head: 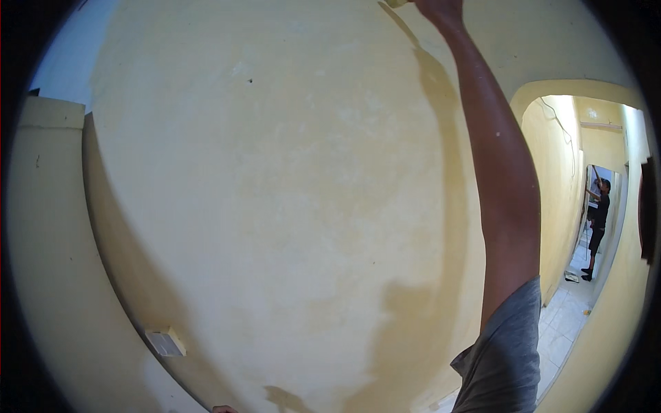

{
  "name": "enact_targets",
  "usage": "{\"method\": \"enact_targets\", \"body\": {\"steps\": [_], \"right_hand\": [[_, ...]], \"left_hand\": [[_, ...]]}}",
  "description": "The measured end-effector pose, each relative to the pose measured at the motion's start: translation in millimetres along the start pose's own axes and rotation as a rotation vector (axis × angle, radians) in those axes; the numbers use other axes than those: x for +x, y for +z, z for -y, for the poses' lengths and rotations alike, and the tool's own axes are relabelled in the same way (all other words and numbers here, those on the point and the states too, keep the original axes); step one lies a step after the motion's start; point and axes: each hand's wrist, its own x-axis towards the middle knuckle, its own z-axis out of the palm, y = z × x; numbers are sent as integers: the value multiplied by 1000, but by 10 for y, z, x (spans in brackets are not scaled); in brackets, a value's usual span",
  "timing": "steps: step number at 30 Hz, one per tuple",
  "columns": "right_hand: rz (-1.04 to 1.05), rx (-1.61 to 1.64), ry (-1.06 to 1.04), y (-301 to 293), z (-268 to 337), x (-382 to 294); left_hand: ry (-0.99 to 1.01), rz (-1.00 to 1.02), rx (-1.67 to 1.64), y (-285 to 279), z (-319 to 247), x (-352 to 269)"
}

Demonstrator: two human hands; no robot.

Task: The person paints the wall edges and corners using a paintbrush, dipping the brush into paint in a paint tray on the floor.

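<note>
Before me stands a pale yellow painted wall (289, 180) with whitish, uneven patches. My right arm reaches up across it, and my right hand (439, 9) is at the top edge of the view, cut off by it. A small yellowish object (396, 2) shows at the fingers and appears to be held; its kind cannot be made out. A long shadow of the arm falls on the wall. Of my left hand (224, 409), only a sliver shows at the bottom edge, so its grip is hidden.
A light-coloured wall box (166, 343) sits low at the left, beside a projecting yellow wall section (49, 217). On the right, an arched opening (573, 86) leads to a tiled corridor floor (560, 320). Farther in, a person (599, 217) stands with arms raised.
</note>
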Motion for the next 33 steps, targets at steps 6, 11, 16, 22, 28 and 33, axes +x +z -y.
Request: {"method": "enact_targets", "body": {"steps": [6,11,16,22,28,33], "right_hand": [[27,8,-73,463,244,-389],[-93,359,455,162,247,-447],[-204,58,161,47,202,-639],[-9,78,-15,131,341,-984],[25,453,537,-48,481,-1075],[-93,329,221,-280,449,-1409]], "left_hand": [[-65,56,-23,-51,10,-135],[-83,123,-59,-92,-120,-254],[-33,144,-32,-214,-211,-288],[-5,164,-45,-266,-207,-282],[58,189,-58,-383,-120,-305],[-9,197,-49,-377,-188,-289]]}}
